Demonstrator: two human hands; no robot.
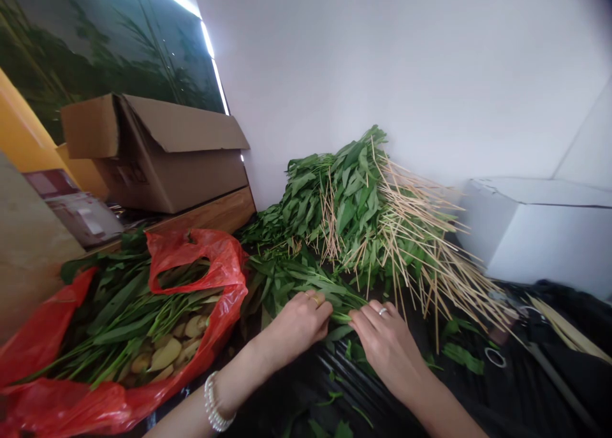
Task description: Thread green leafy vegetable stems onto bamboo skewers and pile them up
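My left hand (pixel 305 318), with a gold ring and a beaded bracelet at the wrist, is closed on leafy green stems that look like water spinach (pixel 340 315). Just to its right, my right hand (pixel 385 343), wearing a silver ring, pinches the same stems, its fingers curled over them. The leaves spread away to the left behind my hands. Behind them rises a large pile of skewered greens (pixel 354 196), with thin bamboo skewers (pixel 430 234) jutting out to the right and downward. My fingertips are partly hidden.
An open red plastic bag (pixel 224 298) at left holds more stems and pale sliced pieces (pixel 167 354). Beyond it stands a cardboard box (pixel 191 176) on a wooden ledge. A white box (pixel 549 227) is at right. Loose leaves (pixel 463 356) and a roll of tape (pixel 495 357) lie on black sheeting.
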